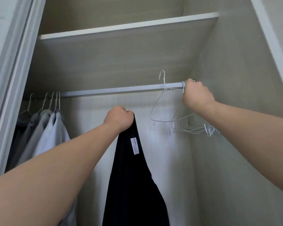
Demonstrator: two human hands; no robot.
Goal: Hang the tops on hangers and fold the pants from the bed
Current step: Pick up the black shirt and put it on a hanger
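Left hand (119, 119) is fisted, fingers curled round the top edge of a long black fabric garment (134, 185) and holding it up. The garment hangs straight down below that hand, with a small white rectangular label (135, 145) just under the fist.

Right hand (197, 97) is up and to the right of the left one, fingers curled at the far end of a silver ribbed metal closet rod (113, 91). It grips a thin white wire hanger (164, 80) whose hook stands clear above the rod, so it is off. A bunch of empty white wire hangers (189, 126) hangs right below the right hand, hooks on the rod by its fingers.

Far left of the left hand, a row of grey and pale-blue tops (51, 128) is already on hangers on the rod. A white shelf board (121, 28) sits above both hands.

Progress, judged: several tops hung, at least this black piece left, hanger in hand but not yet inside the garment. Cannot tell whether the piece is a top or pants. The bed is not in view, so what remains there, and any folded pants, is unknown.
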